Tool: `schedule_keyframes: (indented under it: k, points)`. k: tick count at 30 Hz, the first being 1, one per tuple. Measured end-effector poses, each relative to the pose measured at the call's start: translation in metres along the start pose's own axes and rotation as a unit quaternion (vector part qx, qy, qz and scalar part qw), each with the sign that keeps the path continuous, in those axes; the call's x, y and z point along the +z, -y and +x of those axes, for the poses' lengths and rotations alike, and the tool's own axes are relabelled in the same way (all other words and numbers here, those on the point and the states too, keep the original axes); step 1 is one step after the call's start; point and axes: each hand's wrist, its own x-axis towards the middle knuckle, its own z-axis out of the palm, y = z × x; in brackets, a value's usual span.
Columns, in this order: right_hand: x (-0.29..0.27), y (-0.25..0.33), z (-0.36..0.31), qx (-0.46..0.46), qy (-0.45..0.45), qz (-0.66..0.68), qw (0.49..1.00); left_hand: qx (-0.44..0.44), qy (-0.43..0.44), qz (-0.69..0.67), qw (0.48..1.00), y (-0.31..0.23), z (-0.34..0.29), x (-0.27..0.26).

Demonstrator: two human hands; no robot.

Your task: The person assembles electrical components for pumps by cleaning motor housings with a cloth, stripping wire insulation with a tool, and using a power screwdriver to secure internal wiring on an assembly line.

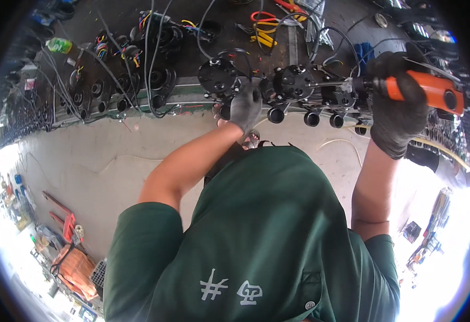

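Observation:
My right hand (398, 110), in a dark glove, is wrapped round an orange power screwdriver (433, 92). Its long bit points left, and the tip reaches a black round housing (294, 83) at the bench edge; whether it sits on a screw is too small to tell. My left hand (245, 104), in a grey glove, has its fingers curled between that housing and a second black round housing (217, 77) to its left. What the left fingers grip is hidden. A dark cable loops above the second housing.
More black housings (162, 79) with cables and coloured wires line the dark bench (229, 43). Pliers with red handles (294, 7) and yellow-orange cutters (264, 27) lie at the back. Loose hoses (342, 141) trail over the floor. A red pallet jack (66, 220) stands behind at left.

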Motion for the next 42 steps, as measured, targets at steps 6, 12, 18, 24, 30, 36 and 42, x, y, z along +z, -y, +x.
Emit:
schedule_keyframes:
  k: [6,12,18,24,30,36,42]
  points:
    - [0.010,-0.035,0.016,-0.001,0.005,-0.077,0.997,0.133,0.045,0.075,0.987,-0.018,0.053,0.013]
    - [0.024,-0.075,0.027,-0.131,0.053,-0.306,0.941,0.132,0.110,0.234,0.957,0.004,0.072,0.033]
    - [0.043,-0.088,0.029,-0.004,0.015,-0.188,0.982,0.151,0.082,0.168,0.971,0.042,0.086,0.056]
    - [0.027,-0.103,0.034,-0.069,0.084,-0.372,0.922,0.134,0.142,0.238,0.951,0.002,0.075,0.017]
    - [0.032,-0.102,0.034,-0.083,0.116,-0.407,0.902,0.139,0.179,0.254,0.940,-0.008,0.077,0.005]
    - [0.043,-0.101,0.030,0.055,0.036,-0.205,0.977,0.134,0.185,0.252,0.940,-0.010,0.076,0.003]
    - [0.043,-0.106,0.033,0.051,0.050,-0.115,0.991,0.132,0.183,0.238,0.945,-0.012,0.075,0.000]
